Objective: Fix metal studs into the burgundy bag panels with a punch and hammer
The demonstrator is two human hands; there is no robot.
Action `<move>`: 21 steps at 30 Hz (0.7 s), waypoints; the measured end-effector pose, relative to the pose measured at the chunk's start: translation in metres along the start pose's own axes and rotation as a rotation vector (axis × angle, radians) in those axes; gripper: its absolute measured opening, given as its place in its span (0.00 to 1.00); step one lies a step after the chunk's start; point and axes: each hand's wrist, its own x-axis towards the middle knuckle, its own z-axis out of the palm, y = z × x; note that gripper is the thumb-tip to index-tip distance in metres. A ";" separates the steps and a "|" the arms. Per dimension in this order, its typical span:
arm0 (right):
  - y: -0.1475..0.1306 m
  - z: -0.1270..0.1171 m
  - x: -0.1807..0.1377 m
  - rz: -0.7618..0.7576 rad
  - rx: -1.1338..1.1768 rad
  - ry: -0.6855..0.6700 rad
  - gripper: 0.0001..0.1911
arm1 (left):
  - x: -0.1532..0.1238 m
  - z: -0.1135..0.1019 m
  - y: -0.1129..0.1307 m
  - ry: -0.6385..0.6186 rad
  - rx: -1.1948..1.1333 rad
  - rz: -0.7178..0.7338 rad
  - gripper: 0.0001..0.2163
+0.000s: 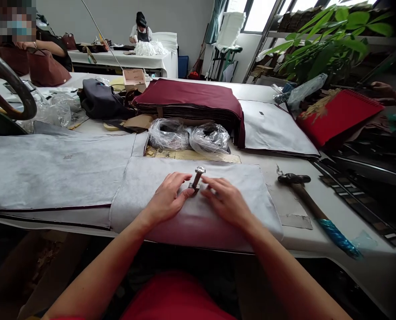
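My left hand (169, 197) and my right hand (225, 200) rest on a grey fabric piece (151, 186) lying over the near edge of the white table (318, 195). Between them stands a short metal punch tool (197, 178), upright on the fabric. The fingertips of my left hand touch its base. My right hand's fingers lie stretched out just to its right, close to the base.
A hammer (313, 208) with a blue-wrapped handle lies right of the fabric. Two plastic bags (187, 135) and a stack of maroon fabric (191, 100) sit behind. More grey pieces (51, 169) lie left. Other people work at the far tables; a plant (328, 40) stands right.
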 end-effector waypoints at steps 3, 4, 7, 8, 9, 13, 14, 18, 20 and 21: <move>0.042 -0.046 -0.034 0.224 -0.248 0.230 0.23 | 0.016 0.000 -0.002 -0.089 0.082 0.071 0.06; 0.059 -0.064 -0.050 0.328 -0.390 0.287 0.25 | 0.018 0.001 -0.002 -0.106 0.125 0.092 0.06; 0.106 -0.110 -0.101 0.767 -0.701 0.215 0.34 | 0.018 0.003 -0.006 -0.100 0.216 0.128 0.07; 0.117 -0.120 -0.114 0.846 -0.728 0.167 0.34 | 0.017 0.004 -0.007 -0.092 0.231 0.132 0.07; 0.125 -0.127 -0.124 0.886 -0.727 0.132 0.34 | 0.016 0.005 -0.008 -0.085 0.244 0.134 0.07; 0.106 -0.141 -0.124 0.901 -0.391 0.201 0.29 | 0.013 0.007 -0.010 -0.066 0.301 0.149 0.07; 0.088 -0.142 -0.116 0.880 -0.239 0.252 0.27 | 0.013 0.007 -0.011 -0.063 0.312 0.154 0.07; -0.014 -0.143 -0.069 0.512 -0.082 0.464 0.23 | 0.014 0.008 -0.011 -0.053 0.346 0.173 0.07; -0.056 -0.139 -0.045 0.291 -0.185 0.453 0.24 | 0.014 0.007 -0.011 -0.047 0.362 0.178 0.07; -0.070 -0.136 -0.035 0.187 -0.242 0.402 0.25 | 0.014 0.007 -0.011 -0.044 0.369 0.180 0.06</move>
